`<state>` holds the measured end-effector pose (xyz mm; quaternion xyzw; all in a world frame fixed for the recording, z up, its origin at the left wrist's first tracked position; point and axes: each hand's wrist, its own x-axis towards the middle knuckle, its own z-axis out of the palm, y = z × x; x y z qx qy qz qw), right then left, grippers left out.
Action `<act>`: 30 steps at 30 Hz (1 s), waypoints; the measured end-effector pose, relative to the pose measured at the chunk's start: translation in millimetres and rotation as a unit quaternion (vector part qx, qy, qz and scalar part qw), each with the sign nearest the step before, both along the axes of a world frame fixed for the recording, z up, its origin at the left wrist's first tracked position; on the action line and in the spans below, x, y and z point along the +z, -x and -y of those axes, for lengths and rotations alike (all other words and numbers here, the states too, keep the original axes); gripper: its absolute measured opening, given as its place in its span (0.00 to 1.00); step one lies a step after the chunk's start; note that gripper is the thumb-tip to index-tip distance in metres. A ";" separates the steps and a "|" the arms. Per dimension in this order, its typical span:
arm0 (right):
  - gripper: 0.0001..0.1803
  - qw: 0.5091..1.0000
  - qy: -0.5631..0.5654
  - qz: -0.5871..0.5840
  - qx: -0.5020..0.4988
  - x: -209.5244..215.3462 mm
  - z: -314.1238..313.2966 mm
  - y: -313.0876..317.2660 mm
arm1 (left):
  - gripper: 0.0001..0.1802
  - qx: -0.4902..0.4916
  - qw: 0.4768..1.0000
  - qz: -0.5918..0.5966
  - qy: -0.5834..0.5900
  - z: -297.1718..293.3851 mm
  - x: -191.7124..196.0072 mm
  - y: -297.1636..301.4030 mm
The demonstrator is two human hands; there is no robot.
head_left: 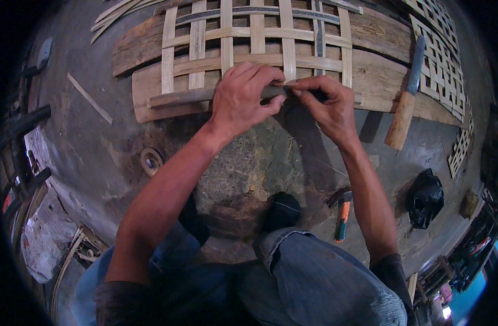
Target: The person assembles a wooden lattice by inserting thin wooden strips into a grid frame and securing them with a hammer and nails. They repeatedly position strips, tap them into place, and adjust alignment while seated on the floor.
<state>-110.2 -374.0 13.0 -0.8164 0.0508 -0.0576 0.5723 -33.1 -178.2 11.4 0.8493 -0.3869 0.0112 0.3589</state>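
Hands nearly meet at the near edge of the woven panel (257, 41), fingertips almost touching over the dark bar (181, 98) that runs along it. We note the left hand (246, 95) curled over the bar, index fingertip on its far side and thumb on its near side, with a gap showing between them; whether it grips firmly we cannot tell. At the right hand (327, 103), index and thumb tips draw close together at the bar; anything between them is too small to make out. We judge that the left steadies the edge while the right does the fine work, since both hands converge near one upright strip's end.

Both forearms reach up from the lower corners and slant inward, wrists low, right fingers folded. Our jeans (325, 266) fill the space between them; we seem to squat or sit low.

The panel lies across wooden boards (384, 76), probably to keep it flat and off the floor (363, 168). Right of it, a knife (411, 93) points its blade away and its wooden handle toward us, presumably for easy reach. Nearer our right forearm lies an orange-handled hammer (344, 209).
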 end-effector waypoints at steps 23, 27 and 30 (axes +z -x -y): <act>0.12 0.986 0.128 0.103 0.032 -1.6 2.9 2.5 | 0.18 0.000 1.000 0.006 0.009 -0.2 -1.8 0.0; 0.13 0.985 0.122 0.118 0.033 -2.8 3.4 2.1 | 0.18 0.004 1.000 0.014 0.007 -0.5 -2.0 0.0; 0.13 0.985 0.119 0.122 0.031 -3.2 4.5 2.4 | 0.19 0.004 1.000 0.018 0.002 -0.3 -2.1 -0.3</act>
